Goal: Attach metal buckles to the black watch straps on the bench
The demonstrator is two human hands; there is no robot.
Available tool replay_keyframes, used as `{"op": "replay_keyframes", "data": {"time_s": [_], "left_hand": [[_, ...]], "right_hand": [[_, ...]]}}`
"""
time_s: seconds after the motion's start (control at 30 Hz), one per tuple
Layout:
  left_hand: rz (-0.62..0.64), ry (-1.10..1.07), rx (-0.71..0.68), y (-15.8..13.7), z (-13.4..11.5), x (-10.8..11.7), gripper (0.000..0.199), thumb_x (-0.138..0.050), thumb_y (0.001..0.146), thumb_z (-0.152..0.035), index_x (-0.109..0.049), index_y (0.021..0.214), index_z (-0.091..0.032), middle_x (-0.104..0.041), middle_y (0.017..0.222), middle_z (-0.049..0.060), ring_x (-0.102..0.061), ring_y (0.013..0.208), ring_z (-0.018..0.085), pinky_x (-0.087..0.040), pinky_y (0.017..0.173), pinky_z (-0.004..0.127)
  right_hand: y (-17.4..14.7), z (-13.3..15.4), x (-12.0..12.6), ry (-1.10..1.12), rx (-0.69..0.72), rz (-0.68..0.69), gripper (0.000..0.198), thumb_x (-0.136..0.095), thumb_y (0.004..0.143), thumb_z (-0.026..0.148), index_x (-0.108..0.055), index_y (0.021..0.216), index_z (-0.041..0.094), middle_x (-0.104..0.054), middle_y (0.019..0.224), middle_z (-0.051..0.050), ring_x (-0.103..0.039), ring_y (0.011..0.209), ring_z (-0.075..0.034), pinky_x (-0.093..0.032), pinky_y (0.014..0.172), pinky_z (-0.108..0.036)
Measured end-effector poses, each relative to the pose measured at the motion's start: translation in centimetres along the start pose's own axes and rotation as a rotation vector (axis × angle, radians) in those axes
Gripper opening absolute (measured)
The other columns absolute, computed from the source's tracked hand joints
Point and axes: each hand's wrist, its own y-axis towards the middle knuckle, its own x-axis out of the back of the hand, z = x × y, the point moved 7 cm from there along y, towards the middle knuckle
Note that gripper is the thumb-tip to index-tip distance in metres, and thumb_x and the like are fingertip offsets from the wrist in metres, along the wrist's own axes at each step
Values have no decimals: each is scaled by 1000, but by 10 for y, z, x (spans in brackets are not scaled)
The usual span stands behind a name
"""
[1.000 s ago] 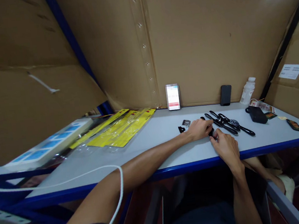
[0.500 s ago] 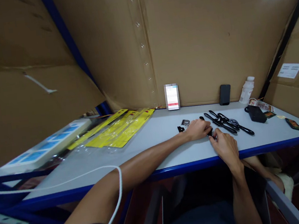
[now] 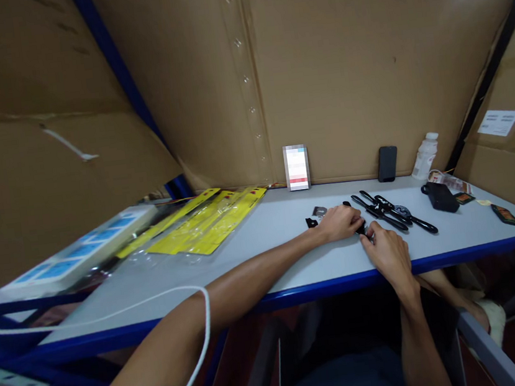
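Observation:
My left hand is closed around a black spokeshave, and one end of it shows just past my knuckles. From the right, my right hand grips the same tool with thumb and fingers bent. Most of the spokeshave is hidden by my fingers. Left of my left hand lie a flat grey metal blade and a small black plate. More black spokeshaves lie crossed in a pile just beyond my right hand.
Yellow cards in clear packaging and a white power strip occupy the left side. A lit phone and a dark phone lean on the cardboard. A bottle and black case stand right. A white cable crosses my left arm.

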Motion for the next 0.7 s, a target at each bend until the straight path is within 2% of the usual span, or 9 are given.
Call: {"op": "replay_keyframes", "data": {"time_s": [0.07, 0.13, 0.17, 0.3, 0.4, 0.53, 0.7], "left_hand": [[-29, -39, 120, 4, 6, -2, 24, -51, 96, -33, -63, 79, -21, -70, 83, 6, -64, 78, 22, -39, 66, 30], [-59, -95, 165, 6, 10, -1, 15, -52, 92, -27, -64, 87, -21, -70, 83, 4, -63, 76, 21, -39, 65, 29], [-69, -122, 155, 6, 11, -1, 13, -52, 91, -23, -65, 93, -21, -70, 82, 3, -62, 76, 20, -39, 66, 29], [-24, -183, -4, 3, 10, 0, 29, -54, 85, -14, -62, 111, -22, -67, 78, -2, -60, 74, 18, -42, 69, 28], [9, -190, -68, 1, 9, -1, 27, -60, 87, -22, -62, 113, -23, -64, 76, -4, -60, 72, 17, -43, 69, 27], [-21, -169, -4, 5, 9, -3, 20, -57, 96, -37, -65, 107, -22, -67, 78, 0, -62, 73, 18, -45, 71, 28], [-50, -92, 68, 7, 10, -6, 26, -48, 95, -23, -65, 115, -24, -70, 85, 3, -67, 83, 22, -47, 76, 30]], "right_hand": [[0, 0, 1, -1, 3, -6, 22, -48, 103, 41, -63, 111, 26, -77, 98, -6, -73, 95, -24, -40, 73, -30], [-1, 0, 1, 1, 9, -12, 21, -49, 103, 41, -63, 109, 26, -77, 97, -5, -73, 94, -24, -40, 73, -30], [-1, 0, 1, 3, 11, -12, 21, -49, 103, 41, -63, 108, 26, -77, 96, -5, -73, 94, -25, -39, 72, -30], [-1, 0, 1, 7, 10, -9, 22, -48, 103, 41, -63, 109, 26, -77, 96, -5, -73, 94, -24, -39, 72, -30], [-2, 1, 2, 3, 6, -13, 22, -49, 103, 40, -63, 110, 25, -77, 96, -5, -73, 94, -24, -39, 72, -30], [-1, 1, 2, 5, 8, -6, 23, -49, 103, 40, -64, 111, 25, -77, 97, -5, -72, 94, -23, -40, 74, -30], [0, 0, 1, 10, 0, 4, 24, -49, 103, 41, -64, 111, 25, -76, 97, -6, -72, 95, -23, -41, 76, -30]]}}
